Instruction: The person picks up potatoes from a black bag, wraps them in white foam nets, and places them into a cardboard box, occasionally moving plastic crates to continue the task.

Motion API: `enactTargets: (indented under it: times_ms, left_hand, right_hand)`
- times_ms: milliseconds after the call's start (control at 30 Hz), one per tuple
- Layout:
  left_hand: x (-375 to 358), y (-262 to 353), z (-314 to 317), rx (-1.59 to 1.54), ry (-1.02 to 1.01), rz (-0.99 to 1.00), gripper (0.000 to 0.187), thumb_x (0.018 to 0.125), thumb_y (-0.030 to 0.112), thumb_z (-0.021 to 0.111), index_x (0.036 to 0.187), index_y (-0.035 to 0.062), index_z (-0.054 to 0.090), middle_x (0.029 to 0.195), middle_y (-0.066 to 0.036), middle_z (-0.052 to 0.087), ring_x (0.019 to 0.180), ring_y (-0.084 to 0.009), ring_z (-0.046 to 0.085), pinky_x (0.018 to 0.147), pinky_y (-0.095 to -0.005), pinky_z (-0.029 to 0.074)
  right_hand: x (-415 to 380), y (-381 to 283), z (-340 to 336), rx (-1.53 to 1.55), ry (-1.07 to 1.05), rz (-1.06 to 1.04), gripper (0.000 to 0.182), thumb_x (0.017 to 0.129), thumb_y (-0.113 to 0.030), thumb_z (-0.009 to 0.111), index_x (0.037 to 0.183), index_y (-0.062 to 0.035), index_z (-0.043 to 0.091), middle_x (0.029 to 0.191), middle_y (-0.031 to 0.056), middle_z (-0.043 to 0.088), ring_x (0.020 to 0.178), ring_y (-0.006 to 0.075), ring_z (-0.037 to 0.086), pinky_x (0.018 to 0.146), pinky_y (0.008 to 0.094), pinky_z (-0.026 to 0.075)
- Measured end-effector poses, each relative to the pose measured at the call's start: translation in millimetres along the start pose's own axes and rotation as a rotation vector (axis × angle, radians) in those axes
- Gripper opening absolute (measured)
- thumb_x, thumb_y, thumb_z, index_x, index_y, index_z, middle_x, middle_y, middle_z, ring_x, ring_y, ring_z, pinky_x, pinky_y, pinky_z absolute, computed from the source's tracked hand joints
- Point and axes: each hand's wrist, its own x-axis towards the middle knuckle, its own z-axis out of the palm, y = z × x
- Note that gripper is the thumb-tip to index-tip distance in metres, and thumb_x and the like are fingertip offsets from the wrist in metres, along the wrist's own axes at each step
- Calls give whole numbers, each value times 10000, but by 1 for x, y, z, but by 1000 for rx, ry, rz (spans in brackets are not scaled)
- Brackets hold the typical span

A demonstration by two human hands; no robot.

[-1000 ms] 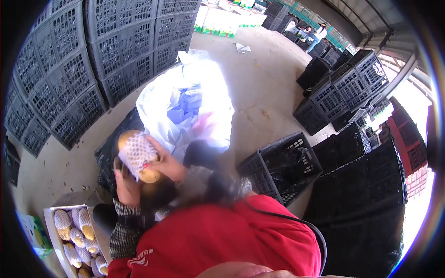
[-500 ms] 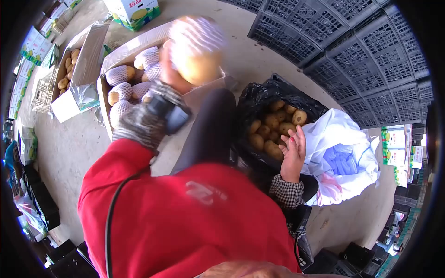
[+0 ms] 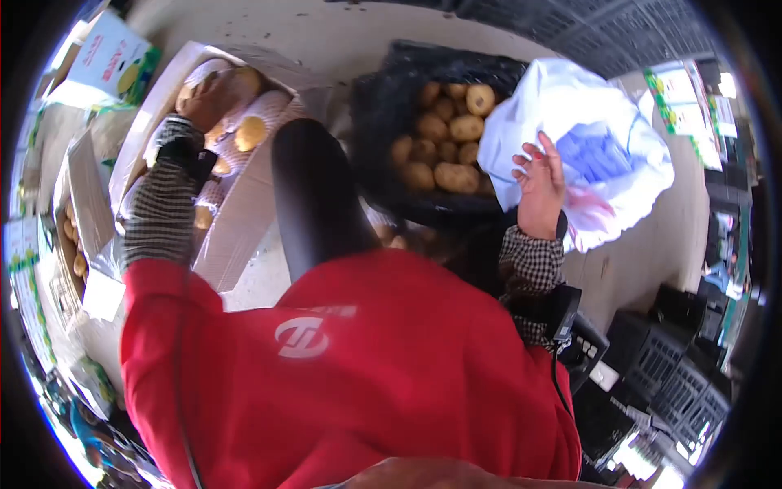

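Observation:
At the upper left, my left hand [image 3: 208,99] is down inside a cardboard box [image 3: 236,236], its fingers closed round a large potato [image 3: 242,84] in a white foam net. More net-wrapped potatoes [image 3: 252,130] lie in the same box, partly hidden by my sleeve. My right hand [image 3: 541,191] hovers at the near side of a white bag [image 3: 505,147], palm up with fingers apart and slightly curled, holding nothing. Beside it, loose potatoes [image 3: 456,178] fill a container lined with a black plastic bag [image 3: 371,114]. Bluish, soft-looking material [image 3: 595,155] sits inside the white bag.
Another cardboard box [image 3: 90,204] with potatoes stands at the far left, near a printed white and green carton [image 3: 110,61]. Black plastic crates [image 3: 586,33] are stacked along the top. My knee [image 3: 314,179] rises between the box and the black bag.
My left hand has lowered the net-wrapped potato from above the box into it. My right hand has moved from over the loose potatoes to the white bag. The view has turned.

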Motion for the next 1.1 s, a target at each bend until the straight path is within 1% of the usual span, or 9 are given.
enactTargets:
  times_ms: [67, 167, 300, 367, 400, 433, 500, 800, 1100]
  left_hand:
    - [5, 13, -70, -320, -59, -360, 452, 792, 351, 522, 1214, 213, 440, 1291, -119, 370, 1169, -343, 343, 929, -476, 315]
    - [56, 47, -133, -836, 294, -96, 506, 788, 343, 534, 1225, 117, 416, 1254, -157, 405, 1131, -337, 394, 938, -415, 323]
    - [117, 174, -203, -1062, 147, 543, 485, 763, 300, 558, 1131, 5, 445, 1103, -197, 485, 1055, -333, 448, 896, -369, 364]
    - [139, 235, -216, -971, -102, 671, 463, 741, 235, 582, 1125, 14, 450, 1124, -213, 473, 1078, -343, 442, 918, -375, 352]
    - [155, 260, -225, -864, -278, 792, 459, 734, 279, 588, 1096, 18, 482, 1072, -212, 512, 1014, -341, 492, 865, -382, 391]
    - [167, 286, -225, -795, -336, 866, 463, 735, 287, 587, 1096, 17, 483, 1069, -207, 515, 1005, -335, 497, 859, -379, 395]
    - [190, 337, -218, -680, -393, 927, 471, 736, 303, 585, 1096, 16, 485, 1063, -196, 520, 988, -323, 505, 845, -372, 403]
    - [200, 399, -185, -746, -539, 910, 513, 741, 376, 579, 1094, 13, 493, 1035, -148, 546, 913, -270, 544, 782, -343, 437]
    - [172, 310, -218, -1762, -894, 507, 571, 763, 464, 541, 1112, 16, 488, 1011, -95, 567, 836, -216, 581, 718, -319, 472]
  right_hand:
    - [0, -5, -30, 38, 72, -23, 314, 856, -115, 457, 1166, -63, 454, 954, 54, 525, 788, 132, 518, 676, 239, 419]
    - [-4, -3, -68, 82, 183, -32, 341, 853, -125, 462, 1189, -70, 433, 904, 39, 536, 777, 134, 524, 673, 253, 428]
    - [-8, 11, -91, 189, 248, -23, 248, 860, -124, 469, 1094, -44, 482, 932, 53, 526, 807, 119, 518, 690, 244, 446]
    - [-6, 46, -109, 256, 311, -101, 205, 865, -124, 464, 1047, -36, 494, 894, 46, 533, 805, 112, 528, 695, 260, 459]
    - [-8, 38, -108, -70, 284, -136, 189, 855, -122, 464, 1019, -35, 500, 868, 42, 539, 770, 117, 528, 682, 260, 456]
    - [25, 92, -133, 138, 307, -152, 176, 841, -112, 445, 989, -45, 514, 862, 39, 543, 749, 116, 523, 675, 254, 449]
    - [14, 35, -114, 28, 365, -28, 185, 816, -57, 419, 954, -63, 542, 811, 37, 547, 722, 116, 522, 649, 236, 439]
    - [107, 49, -153, -1105, 386, -474, 289, 743, -60, 466, 1017, -50, 557, 1007, 191, 527, 919, 305, 529, 768, 398, 447]
    - [147, 66, -179, -1750, -24, 62, 311, 727, -150, 489, 1030, -148, 557, 942, 132, 570, 904, 311, 542, 743, 423, 447]
